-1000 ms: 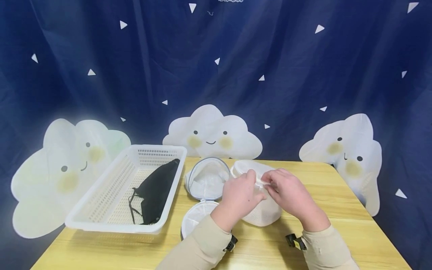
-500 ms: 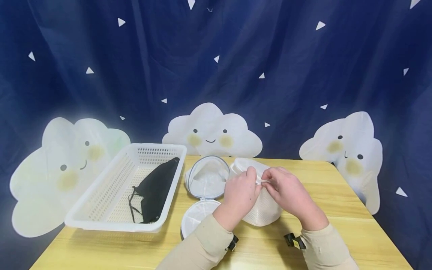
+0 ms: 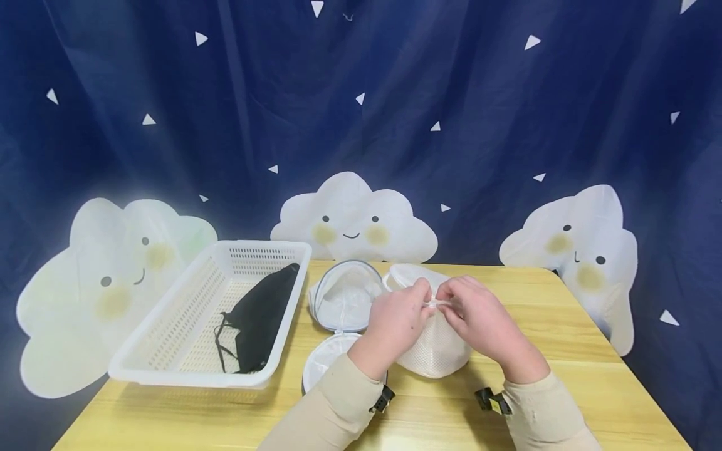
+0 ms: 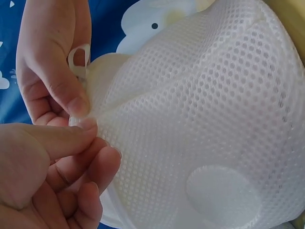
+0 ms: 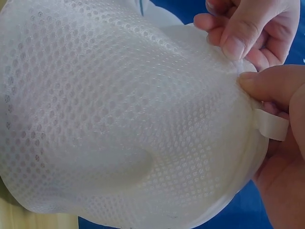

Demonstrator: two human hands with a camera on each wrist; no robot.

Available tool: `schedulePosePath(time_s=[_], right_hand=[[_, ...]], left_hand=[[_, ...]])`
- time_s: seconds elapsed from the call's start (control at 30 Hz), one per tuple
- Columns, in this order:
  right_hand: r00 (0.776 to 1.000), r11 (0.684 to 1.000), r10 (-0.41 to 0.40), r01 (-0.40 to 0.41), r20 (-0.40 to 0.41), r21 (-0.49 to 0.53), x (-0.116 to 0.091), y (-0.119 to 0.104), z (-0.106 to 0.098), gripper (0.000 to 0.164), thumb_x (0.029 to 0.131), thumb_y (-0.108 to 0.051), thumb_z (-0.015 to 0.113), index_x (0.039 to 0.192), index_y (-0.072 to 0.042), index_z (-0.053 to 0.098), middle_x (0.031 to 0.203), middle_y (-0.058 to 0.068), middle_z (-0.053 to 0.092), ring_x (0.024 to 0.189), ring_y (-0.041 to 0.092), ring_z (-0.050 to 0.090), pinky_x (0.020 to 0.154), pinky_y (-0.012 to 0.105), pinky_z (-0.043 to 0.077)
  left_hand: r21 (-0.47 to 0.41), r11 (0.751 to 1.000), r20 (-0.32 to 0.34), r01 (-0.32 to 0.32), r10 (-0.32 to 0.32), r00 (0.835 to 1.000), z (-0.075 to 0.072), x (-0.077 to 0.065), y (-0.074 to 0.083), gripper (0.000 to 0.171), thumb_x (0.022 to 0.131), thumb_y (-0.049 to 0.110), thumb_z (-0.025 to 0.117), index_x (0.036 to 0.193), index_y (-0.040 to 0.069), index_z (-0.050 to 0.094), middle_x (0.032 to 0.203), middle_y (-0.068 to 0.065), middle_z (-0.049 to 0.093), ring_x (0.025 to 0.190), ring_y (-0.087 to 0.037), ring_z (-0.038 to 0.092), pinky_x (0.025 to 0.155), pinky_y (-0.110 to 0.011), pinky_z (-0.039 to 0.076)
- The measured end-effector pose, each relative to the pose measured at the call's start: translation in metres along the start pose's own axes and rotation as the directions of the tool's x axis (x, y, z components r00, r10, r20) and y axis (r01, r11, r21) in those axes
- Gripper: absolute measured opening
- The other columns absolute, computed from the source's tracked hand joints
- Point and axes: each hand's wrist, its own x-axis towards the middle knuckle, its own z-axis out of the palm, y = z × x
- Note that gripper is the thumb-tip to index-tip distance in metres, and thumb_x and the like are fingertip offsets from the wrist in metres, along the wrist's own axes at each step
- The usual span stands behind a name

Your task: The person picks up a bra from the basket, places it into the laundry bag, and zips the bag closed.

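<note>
A white mesh laundry bag [image 3: 437, 354] stands on the table in front of me, its round top at the back. My left hand [image 3: 395, 322] pinches the bag's rim between thumb and fingers. Close beside it, my right hand [image 3: 479, 319] pinches the same rim, their fingertips nearly meeting. In the right wrist view a small white fabric loop [image 5: 272, 125] sticks out of the rim by the right hand. The left wrist view shows the mesh side [image 4: 190, 109] and a smooth round patch [image 4: 223, 195]. Whatever lies inside the bag is hidden.
Left of the bag, a second white laundry bag with a grey-blue rim [image 3: 346, 300] lies unfolded, its round lid [image 3: 327, 363] toward me and partly behind my left arm. A white plastic basket [image 3: 192, 379] holds a black strapped cloth item [image 3: 265, 319]. All rest on a wooden table [image 3: 564, 326].
Both hands stay at the rim of the mesh laundry bag. The left hand has shifted slightly, and its thumb has come in against the rim beside the right fingertips.
</note>
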Motion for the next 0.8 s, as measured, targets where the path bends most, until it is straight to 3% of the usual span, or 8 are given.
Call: schedulePosePath(time_s=[0.3, 0.8], right_hand=[[1.000, 1.000, -0.022, 0.022, 0.002, -0.016, 0.000, 0.002, -0.003, 0.032, 0.078, 0.007, 0.076, 0.092, -0.015, 0.059, 0.090, -0.006, 0.059, 0.086, 0.012, 0.052, 0.073, 0.036, 0.050], [0.998, 0.998, -0.058, 0.058, 0.029, -0.004, -0.001, 0.006, -0.007, 0.033, 0.078, 0.011, 0.072, 0.096, -0.015, 0.061, 0.095, -0.009, 0.061, 0.089, 0.012, 0.053, 0.075, 0.035, 0.050]], left_hand=[[-0.009, 1.000, 0.006, -0.002, 0.002, 1.000, -0.007, 0.001, -0.011, 0.026, 0.089, 0.030, 0.078, 0.090, 0.021, 0.054, 0.066, 0.009, 0.058, 0.057, -0.011, 0.056, 0.048, -0.031, 0.039], [-0.029, 0.997, 0.099, 0.074, -0.071, 0.993, -0.022, 0.003, -0.030, 0.010, 0.089, 0.031, 0.078, 0.085, 0.025, 0.070, 0.077, 0.013, 0.067, 0.072, -0.013, 0.064, 0.057, -0.032, 0.046]])
